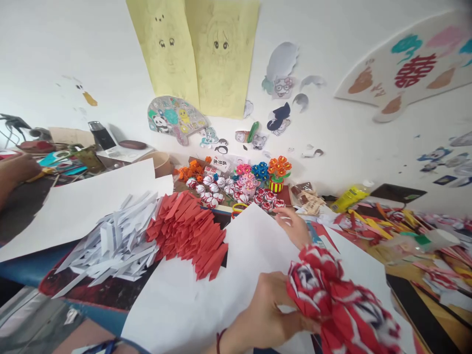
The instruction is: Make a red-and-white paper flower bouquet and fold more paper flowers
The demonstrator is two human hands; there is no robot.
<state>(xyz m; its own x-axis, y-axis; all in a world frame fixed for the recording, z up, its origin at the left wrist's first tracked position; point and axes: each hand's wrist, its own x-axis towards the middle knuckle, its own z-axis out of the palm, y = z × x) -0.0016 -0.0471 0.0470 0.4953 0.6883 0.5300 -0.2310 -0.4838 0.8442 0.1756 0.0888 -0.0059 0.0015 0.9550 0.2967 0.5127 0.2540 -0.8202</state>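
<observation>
My left hand (pixel 267 307), with a dark band on its wrist, comes up from the bottom edge and holds a bunch of red-and-white paper flowers (pixel 339 300) at the lower right. Beyond the bunch, my right hand (pixel 294 225) reaches over the white paper sheet, its fingers apart and empty. Just past those fingertips lie finished red-and-white paper flowers (pixel 267 198). A pile of folded red paper strips (pixel 191 231) sits left of the hands, beside a heap of white paper strips (pixel 121 241).
Another person's hand (pixel 22 169) is at the far left near scissors. By the wall stand a potted orange flower bunch (pixel 278 172) and pink and blue flowers. A yellow bottle (pixel 352 195), a clear bottle (pixel 416 243) and scattered coloured strips lie at the right.
</observation>
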